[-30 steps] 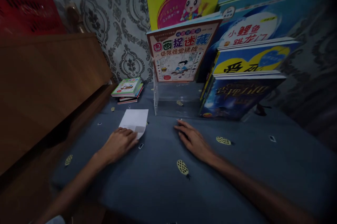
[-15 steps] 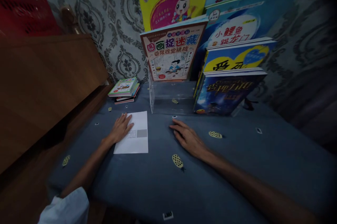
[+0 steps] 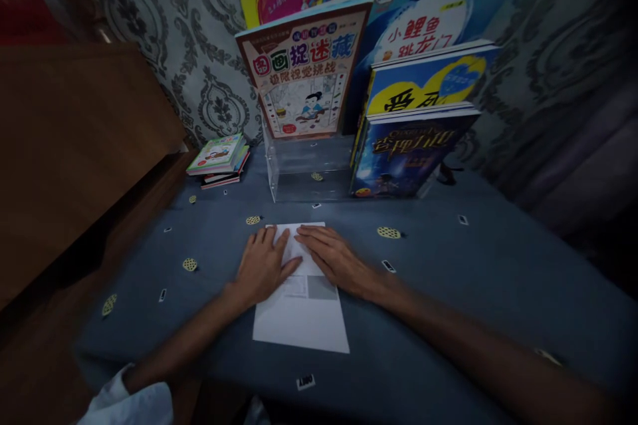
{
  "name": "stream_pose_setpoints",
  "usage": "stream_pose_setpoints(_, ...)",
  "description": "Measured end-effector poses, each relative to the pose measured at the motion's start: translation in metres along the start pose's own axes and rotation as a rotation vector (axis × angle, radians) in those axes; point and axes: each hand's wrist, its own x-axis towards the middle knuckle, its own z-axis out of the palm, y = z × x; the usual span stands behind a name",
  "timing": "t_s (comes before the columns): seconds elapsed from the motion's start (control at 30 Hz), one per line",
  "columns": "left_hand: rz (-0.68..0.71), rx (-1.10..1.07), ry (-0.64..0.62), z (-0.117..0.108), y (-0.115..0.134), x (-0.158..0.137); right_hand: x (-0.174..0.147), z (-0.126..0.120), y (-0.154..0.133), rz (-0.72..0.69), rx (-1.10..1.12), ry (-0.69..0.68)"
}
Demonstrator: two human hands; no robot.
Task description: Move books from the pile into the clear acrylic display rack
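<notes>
A white sheet of paper (image 3: 302, 326) lies on the table in front of me, with a small printed block and a grey rectangle across its middle. My left hand (image 3: 264, 265) rests flat on its upper left part, fingers spread and pointing away from me. On the upper right part lies my right hand (image 3: 333, 257), fingers stretched out toward the left hand. The two hands nearly meet near the sheet's far edge. Between and beneath them, part of the paper is hidden.
Behind the paper stands a clear acrylic rack (image 3: 312, 185) holding upright books, among them a brown-covered book (image 3: 304, 72) and a dark blue book (image 3: 406, 155). A small stack of books (image 3: 219, 157) lies at the left. A wooden cabinet (image 3: 80, 159) borders the blue tablecloth (image 3: 209, 318).
The paper has moved right and toward me, with my left hand on it. My right hand has come onto the paper from the bare cloth. The view has shifted slightly.
</notes>
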Motion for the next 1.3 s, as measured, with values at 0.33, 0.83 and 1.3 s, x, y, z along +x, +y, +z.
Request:
stream_pose_setpoints(0.33, 0.093, -0.047, 0.01, -0.011, 0.021, 0.004, -0.01, -0.004, 0.0, 0.058, -0.031, -0.162)
stream_pose_setpoints(0.83, 0.2, -0.178, -0.071, -0.005, 0.027, 0.01, -0.035, -0.038, 0.017, 0.238, -0.08, -0.039)
stream_pose_setpoints(1.3, 0.217, -0.135, -0.084, -0.005, 0.033, 0.022, -0.037, -0.041, 0.022, 0.238, -0.039, -0.044)
